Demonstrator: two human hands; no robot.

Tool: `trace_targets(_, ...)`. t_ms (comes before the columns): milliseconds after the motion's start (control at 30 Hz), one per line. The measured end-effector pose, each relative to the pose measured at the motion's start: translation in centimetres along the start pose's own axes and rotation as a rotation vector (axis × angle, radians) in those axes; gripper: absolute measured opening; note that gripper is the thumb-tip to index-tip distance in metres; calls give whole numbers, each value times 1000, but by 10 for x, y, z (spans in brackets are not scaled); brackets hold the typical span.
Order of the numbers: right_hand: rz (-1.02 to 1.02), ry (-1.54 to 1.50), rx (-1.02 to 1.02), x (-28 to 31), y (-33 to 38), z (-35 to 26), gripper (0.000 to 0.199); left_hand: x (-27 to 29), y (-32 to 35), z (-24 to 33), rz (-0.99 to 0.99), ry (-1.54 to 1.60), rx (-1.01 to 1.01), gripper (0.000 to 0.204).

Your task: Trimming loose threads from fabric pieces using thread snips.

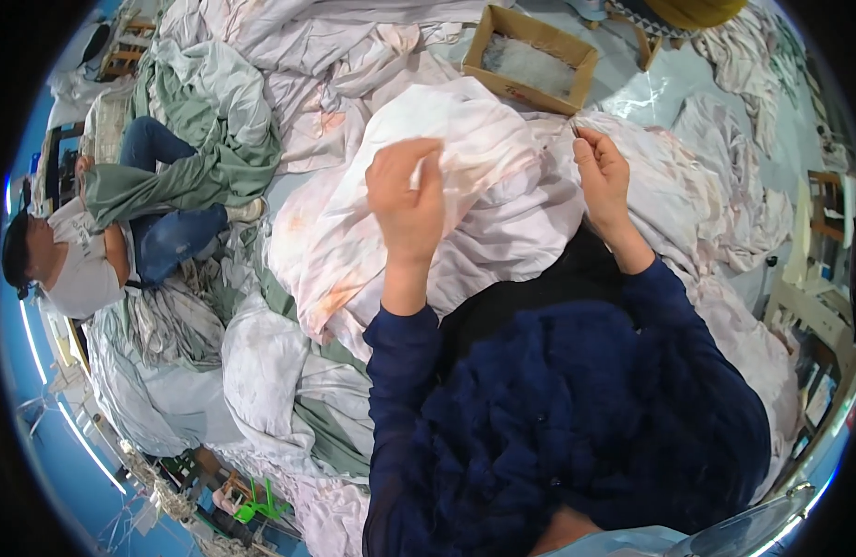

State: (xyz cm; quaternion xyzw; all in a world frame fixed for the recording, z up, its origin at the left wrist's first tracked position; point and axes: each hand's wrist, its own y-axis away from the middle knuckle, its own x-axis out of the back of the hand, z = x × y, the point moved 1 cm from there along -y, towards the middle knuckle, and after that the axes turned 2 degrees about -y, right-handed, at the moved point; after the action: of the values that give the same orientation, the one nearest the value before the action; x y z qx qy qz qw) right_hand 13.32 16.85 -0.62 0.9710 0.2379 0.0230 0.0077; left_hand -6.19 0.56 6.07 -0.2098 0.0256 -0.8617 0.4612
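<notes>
Person's left hand (407, 193): blurred, fingers curled, grip cannot be told; over rumpled white-and-pink fabric cloth (488, 215) with orange patches, spread at centre. Right hand (606, 176): thumb and forefinger together, at the cloth's right. Beyond: rectangular brown cardboard box (563, 101), red printing (521, 93) on near wall. Far left: seated co-worker (117, 255), white shirt (86, 283), dark lettering (81, 223).

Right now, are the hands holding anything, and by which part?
Can't tell: the left hand is blurred; anything pinched in the right hand is too small.
</notes>
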Motion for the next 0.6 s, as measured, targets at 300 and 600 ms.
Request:
trace_targets(300,28,-123,-398,10,2,22,22,-74,28,13,-527,-650,-328,27)
trace_targets(600,-200,-134,-285,16,-4,34,30,74,40,35,-318,-132,-23,11)
